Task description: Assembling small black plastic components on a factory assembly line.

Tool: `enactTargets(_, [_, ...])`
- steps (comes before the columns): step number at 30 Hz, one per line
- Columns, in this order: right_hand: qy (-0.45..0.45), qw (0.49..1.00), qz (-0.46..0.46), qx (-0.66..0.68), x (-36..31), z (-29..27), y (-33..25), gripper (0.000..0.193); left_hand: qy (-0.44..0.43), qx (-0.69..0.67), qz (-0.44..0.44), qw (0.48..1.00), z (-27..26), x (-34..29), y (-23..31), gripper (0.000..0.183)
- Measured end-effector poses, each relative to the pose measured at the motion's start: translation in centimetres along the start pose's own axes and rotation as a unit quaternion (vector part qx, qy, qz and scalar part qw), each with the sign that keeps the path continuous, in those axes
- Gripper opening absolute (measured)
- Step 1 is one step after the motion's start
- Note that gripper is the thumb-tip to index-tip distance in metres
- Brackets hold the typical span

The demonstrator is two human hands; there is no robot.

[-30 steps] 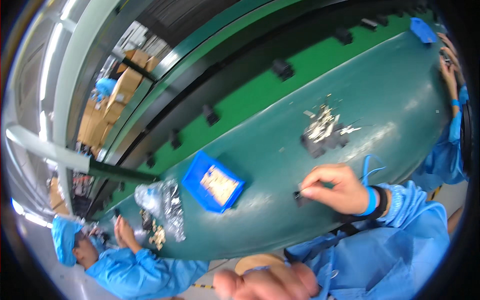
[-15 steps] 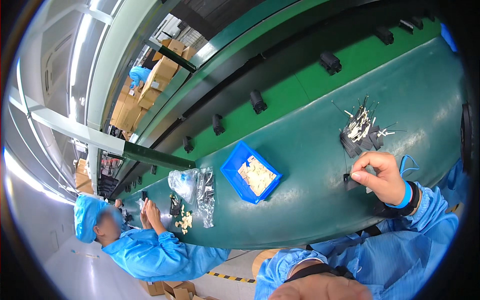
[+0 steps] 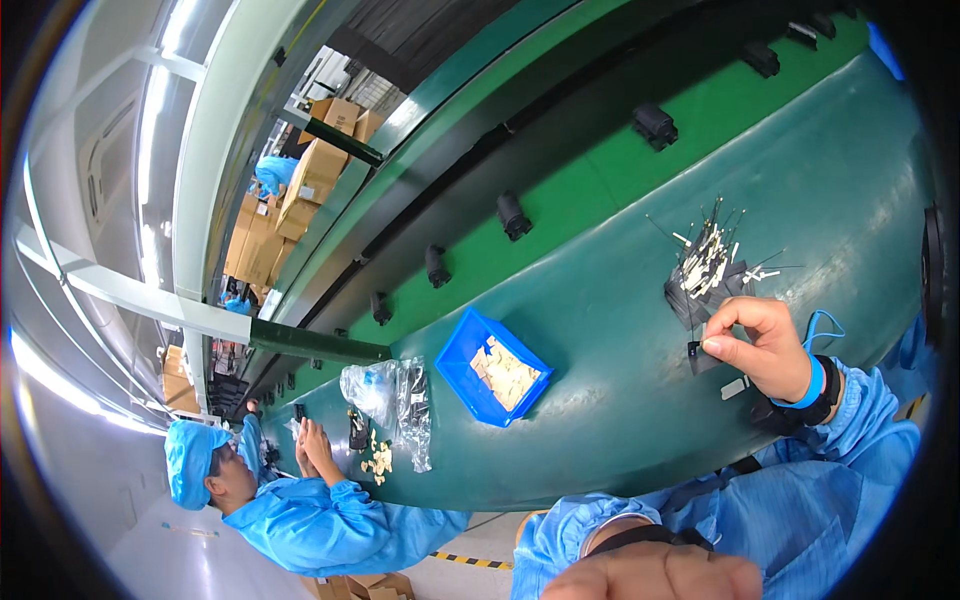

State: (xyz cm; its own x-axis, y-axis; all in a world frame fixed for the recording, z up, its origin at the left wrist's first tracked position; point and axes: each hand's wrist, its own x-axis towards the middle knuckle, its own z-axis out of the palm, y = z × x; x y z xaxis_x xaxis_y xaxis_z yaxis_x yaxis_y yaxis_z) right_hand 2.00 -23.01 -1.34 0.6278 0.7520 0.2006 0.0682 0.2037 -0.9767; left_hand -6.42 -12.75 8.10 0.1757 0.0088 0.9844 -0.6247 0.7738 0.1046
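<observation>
My right hand (image 3: 760, 345), wearing a blue wrist strap, is closed in a pinch over the right part of the green table. At its fingertips is a small black part (image 3: 693, 349) with a dark flat piece beneath it. Just beyond lies a pile of dark flat strips with thin black wires and white ends (image 3: 708, 262). Under the right hand a small pale rectangular piece (image 3: 735, 388) rests on the table. My left hand (image 3: 655, 575) is at the bottom edge, close to the camera, with its fingers cut off and blurred.
A blue bin (image 3: 455, 368) holds beige pieces. Left of it lie clear plastic bags (image 3: 412, 415) and loose beige pieces (image 3: 378, 460). A co-worker in blue (image 3: 320, 520) works there with raised hands. Black parts (image 3: 655, 127) line the bright green belt (image 3: 590, 185) behind.
The view has shifted slightly. The pale rectangular piece under my right hand now shows more fully. My right hand keeps its pinch; the co-worker's head has turned.
</observation>
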Motion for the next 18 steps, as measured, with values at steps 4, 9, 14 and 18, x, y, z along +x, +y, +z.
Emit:
enactTargets(4, [-0.001,1.000,-0.002,-0.006,0.6,-1.2,0.1,0.004,-0.050,0.009,0.029,0.998,-1.9,-0.4,-1.4,0.044])
enactTargets(9, [0.030,0.999,-0.022,0.007,0.3,-2.4,-0.8,0.005,0.162,0.177,-0.039,0.970,-0.2,0.6,-0.2,0.041])
enactTargets(14, [0.118,0.976,0.057,0.175,0.2,-4.5,1.1,0.006,0.544,0.591,-0.224,0.552,-15.3,-3.4,3.6,0.038])
enactTargets(18, [0.109,0.978,0.061,0.167,0.2,-4.2,0.6,0.006,0.367,0.834,-0.390,0.132,-25.3,-9.9,11.9,0.060])
